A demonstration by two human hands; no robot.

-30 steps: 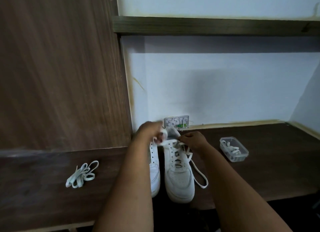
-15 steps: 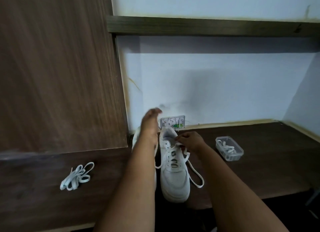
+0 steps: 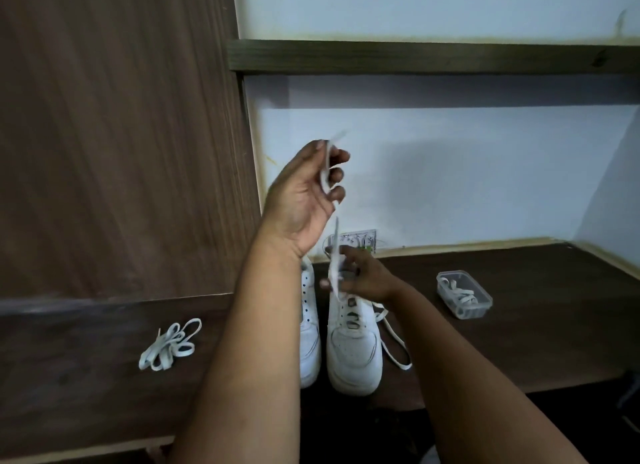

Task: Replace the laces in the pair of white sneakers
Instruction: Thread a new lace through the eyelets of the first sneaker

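Note:
Two white sneakers stand side by side on the dark wooden table (image 3: 519, 342), toes toward me. The left sneaker (image 3: 309, 328) shows bare eyelets and is partly hidden by my left forearm. The right sneaker (image 3: 353, 346) is partly laced, and one end of its lace trails on the table to its right. My left hand (image 3: 304, 200) is raised well above the shoes and pinches the white lace (image 3: 334, 242), which runs taut down to the right sneaker. My right hand (image 3: 360, 273) grips the top of the right sneaker at the tongue.
A loose bundle of white laces (image 3: 169, 347) lies on the table at the left. A clear plastic box (image 3: 464, 294) holding another lace sits at the right. A wooden panel rises at the left, a shelf (image 3: 415, 57) overhead, and a wall socket (image 3: 360, 240) behind the shoes.
My left hand has risen from the sneaker's collar to high above it, drawing the lace upward. My right hand has stayed at the top of the right sneaker.

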